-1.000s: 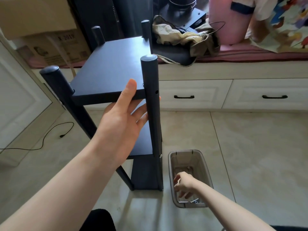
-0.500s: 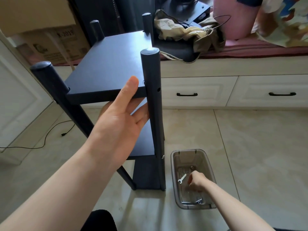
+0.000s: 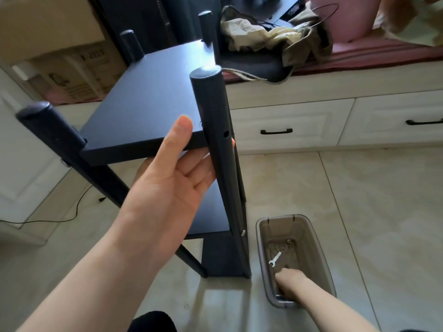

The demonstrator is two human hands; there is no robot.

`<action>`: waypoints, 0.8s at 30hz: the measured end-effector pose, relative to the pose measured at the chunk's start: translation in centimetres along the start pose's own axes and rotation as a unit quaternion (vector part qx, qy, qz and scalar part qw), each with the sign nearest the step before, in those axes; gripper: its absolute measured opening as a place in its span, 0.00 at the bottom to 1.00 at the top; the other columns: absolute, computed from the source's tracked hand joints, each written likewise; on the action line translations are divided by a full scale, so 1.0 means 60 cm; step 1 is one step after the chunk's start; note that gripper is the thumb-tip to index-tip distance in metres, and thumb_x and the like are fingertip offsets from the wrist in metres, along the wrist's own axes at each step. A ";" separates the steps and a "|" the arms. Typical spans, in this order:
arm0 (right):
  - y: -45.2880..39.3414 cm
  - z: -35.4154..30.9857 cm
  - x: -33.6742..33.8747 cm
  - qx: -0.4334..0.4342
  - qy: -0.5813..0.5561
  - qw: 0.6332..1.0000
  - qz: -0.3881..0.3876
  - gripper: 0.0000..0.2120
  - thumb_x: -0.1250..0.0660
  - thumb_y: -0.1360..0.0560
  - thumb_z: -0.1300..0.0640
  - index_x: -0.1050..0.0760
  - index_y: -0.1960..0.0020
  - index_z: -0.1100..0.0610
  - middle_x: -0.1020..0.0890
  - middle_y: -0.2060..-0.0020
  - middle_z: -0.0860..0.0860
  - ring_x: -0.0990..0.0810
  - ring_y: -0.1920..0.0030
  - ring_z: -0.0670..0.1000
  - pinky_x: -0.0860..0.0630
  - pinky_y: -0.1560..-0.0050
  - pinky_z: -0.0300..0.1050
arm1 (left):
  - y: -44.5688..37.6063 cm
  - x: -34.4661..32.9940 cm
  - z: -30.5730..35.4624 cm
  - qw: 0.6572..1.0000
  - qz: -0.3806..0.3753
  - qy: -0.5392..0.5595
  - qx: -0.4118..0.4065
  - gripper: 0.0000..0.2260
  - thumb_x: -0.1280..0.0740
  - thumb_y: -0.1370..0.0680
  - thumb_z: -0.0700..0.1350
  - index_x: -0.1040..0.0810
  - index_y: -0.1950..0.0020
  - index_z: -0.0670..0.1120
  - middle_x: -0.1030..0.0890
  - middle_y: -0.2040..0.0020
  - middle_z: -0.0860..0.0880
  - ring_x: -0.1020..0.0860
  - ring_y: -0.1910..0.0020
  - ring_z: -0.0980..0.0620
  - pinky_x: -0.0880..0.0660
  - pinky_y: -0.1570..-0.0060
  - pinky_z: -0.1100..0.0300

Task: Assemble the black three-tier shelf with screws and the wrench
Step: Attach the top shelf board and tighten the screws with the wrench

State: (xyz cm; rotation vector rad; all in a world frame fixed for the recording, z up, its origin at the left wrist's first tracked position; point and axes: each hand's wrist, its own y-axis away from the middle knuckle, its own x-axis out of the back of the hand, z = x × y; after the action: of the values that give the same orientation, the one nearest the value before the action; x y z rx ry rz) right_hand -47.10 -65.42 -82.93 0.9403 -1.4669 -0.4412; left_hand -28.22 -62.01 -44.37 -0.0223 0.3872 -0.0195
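The black three-tier shelf [image 3: 148, 106] stands upright on the tiled floor, four round posts at its corners. My left hand [image 3: 167, 183] grips the near right post [image 3: 215, 144] just under the top board, thumb on the board's front edge. An empty screw hole shows in that post beside my fingertips. My right hand [image 3: 288, 280] reaches down into the near end of a clear plastic bin [image 3: 316, 255]; its fingers are hidden, so what it holds cannot be seen. A small silver wrench [image 3: 275, 259] and a couple of small metal parts lie in the bin.
White drawers with black handles [image 3: 275, 132] run along the back under a bench with crumpled cloth [image 3: 275, 37]. Cardboard boxes [image 3: 60, 56] stand at back left. A black cable [image 3: 72, 212] trails over the floor on the left.
My right hand has shifted toward the bin's near end, uncovering the wrench. The view has tilted down and closer; my left hand keeps its hold on the post.
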 end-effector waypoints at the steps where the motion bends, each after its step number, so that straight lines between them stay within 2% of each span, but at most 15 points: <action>1: -0.001 -0.002 -0.001 0.004 0.012 1.000 0.001 0.18 0.41 0.20 0.63 0.29 0.31 0.63 0.25 0.33 0.61 0.26 0.32 0.61 0.29 0.35 0.53 | -0.001 0.001 0.000 1.000 0.000 -0.002 -0.001 0.14 0.35 0.26 0.56 0.11 0.54 0.51 0.15 0.43 0.45 0.18 0.40 0.47 0.24 0.38 0.54; 5: -0.005 -0.002 0.006 0.007 0.034 0.999 0.011 0.19 0.40 0.20 0.61 0.30 0.29 0.63 0.26 0.32 0.61 0.27 0.31 0.60 0.29 0.34 0.52 | -0.002 0.003 -0.002 1.000 -0.004 -0.002 -0.002 0.14 0.35 0.26 0.56 0.11 0.54 0.51 0.14 0.44 0.46 0.17 0.40 0.47 0.22 0.40 0.55; 8: -0.006 -0.004 0.026 0.002 -0.014 1.000 -0.002 0.21 0.41 0.19 0.62 0.34 0.27 0.64 0.28 0.30 0.61 0.29 0.30 0.60 0.31 0.32 0.52 | -0.002 0.002 -0.001 1.000 -0.007 -0.003 -0.001 0.15 0.35 0.25 0.56 0.11 0.53 0.51 0.14 0.44 0.45 0.17 0.40 0.47 0.21 0.42 0.56; 12: 0.009 -0.001 0.070 -0.011 0.004 1.000 0.028 0.17 0.41 0.19 0.58 0.28 0.31 0.60 0.24 0.33 0.59 0.26 0.33 0.59 0.29 0.38 0.50 | -0.002 0.001 0.000 1.000 0.000 0.003 0.005 0.15 0.35 0.26 0.56 0.11 0.54 0.50 0.14 0.44 0.44 0.17 0.41 0.47 0.20 0.44 0.57; 16: 0.042 0.005 0.135 0.003 0.043 0.999 0.016 0.19 0.42 0.21 0.67 0.31 0.30 0.66 0.28 0.31 0.63 0.28 0.31 0.61 0.31 0.33 0.50 | -0.001 0.000 0.004 1.000 -0.001 0.001 0.015 0.16 0.34 0.27 0.56 0.11 0.52 0.50 0.14 0.44 0.44 0.17 0.41 0.47 0.21 0.42 0.57; 18: 0.078 0.002 0.184 0.007 0.058 0.998 0.029 0.18 0.39 0.22 0.67 0.29 0.32 0.66 0.26 0.33 0.63 0.25 0.34 0.62 0.28 0.36 0.51 | -0.001 -0.001 0.006 1.000 0.003 0.002 0.015 0.16 0.34 0.27 0.56 0.11 0.52 0.50 0.14 0.44 0.44 0.17 0.41 0.47 0.22 0.40 0.56; 20: 0.122 -0.008 0.230 0.037 0.085 0.994 0.052 0.16 0.38 0.22 0.63 0.25 0.36 0.63 0.23 0.37 0.62 0.22 0.38 0.61 0.25 0.38 0.51 | -0.002 -0.003 0.006 1.000 0.013 0.006 0.020 0.16 0.33 0.28 0.56 0.11 0.51 0.48 0.15 0.44 0.43 0.17 0.41 0.47 0.22 0.39 0.56; 22: 0.175 -0.020 0.266 0.085 0.115 0.984 0.105 0.09 0.37 0.24 0.62 0.22 0.46 0.61 0.18 0.47 0.60 0.19 0.49 0.60 0.20 0.47 0.53 | 0.000 -0.002 0.006 0.999 0.019 0.017 0.022 0.19 0.31 0.30 0.56 0.13 0.48 0.45 0.15 0.44 0.42 0.17 0.41 0.46 0.22 0.39 0.55; 24: 0.230 -0.030 0.296 0.136 0.122 0.971 0.155 0.05 0.37 0.24 0.62 0.24 0.50 0.59 0.18 0.53 0.59 0.19 0.55 0.60 0.20 0.52 0.55 | 0.002 -0.002 0.007 0.999 0.019 0.023 0.024 0.24 0.30 0.31 0.56 0.17 0.42 0.43 0.15 0.43 0.42 0.17 0.41 0.46 0.22 0.38 0.54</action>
State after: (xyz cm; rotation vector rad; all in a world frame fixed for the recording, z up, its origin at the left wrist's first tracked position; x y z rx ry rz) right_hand -47.33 -70.35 -60.92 0.9212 -1.4351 0.1059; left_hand -28.19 -61.87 -43.92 0.0336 0.4326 0.0082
